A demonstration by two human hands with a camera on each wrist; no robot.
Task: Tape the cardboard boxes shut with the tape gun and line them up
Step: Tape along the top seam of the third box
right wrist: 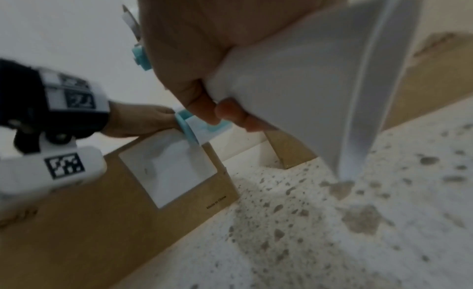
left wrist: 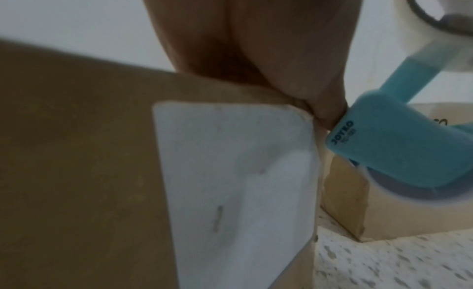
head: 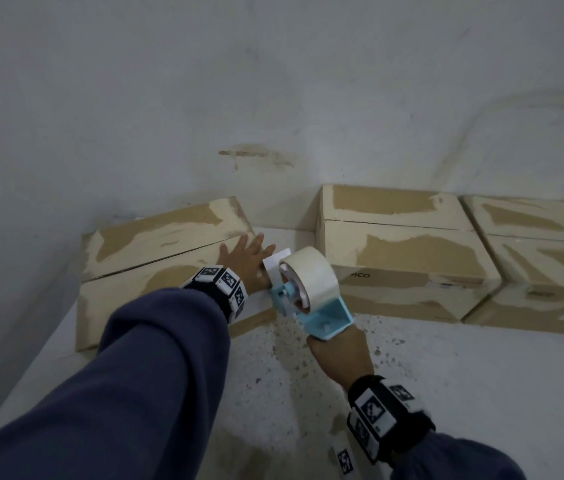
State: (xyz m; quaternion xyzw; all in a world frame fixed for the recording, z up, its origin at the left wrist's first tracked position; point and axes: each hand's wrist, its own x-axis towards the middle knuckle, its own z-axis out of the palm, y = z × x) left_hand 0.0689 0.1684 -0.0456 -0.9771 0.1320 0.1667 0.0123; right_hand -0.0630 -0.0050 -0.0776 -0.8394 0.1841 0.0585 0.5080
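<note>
**Two hands at the near-right corner of the leftmost box**

Three cardboard boxes sit on a speckled floor against a pale wall. The leftmost box lies skewed, its long axis running from near left to far right, and stands apart from the middle box and the right-hand box, which stand side by side, about touching. The flap seam of the leftmost box follows that long axis and shows no tape in the head view.

The left hand lies flat on the box top near its right end, fingers straight and spread, pressing the flaps down. The right hand is curled round the handle of the blue tape gun, whose cream tape roll faces up. In the wrist views the nose of the gun meets the box's end face at a white label just below the top edge, beside the heel of the left hand.

Judged from this, the strip is being anchored on the end face. The seam runs away from the gun, leftward and along the box's length, so the coming pull would go over the top edge and follow that axis. The left hand lies close to this path, and may have to shift aside. Aligning this box with the other two appears not yet done.
</note>
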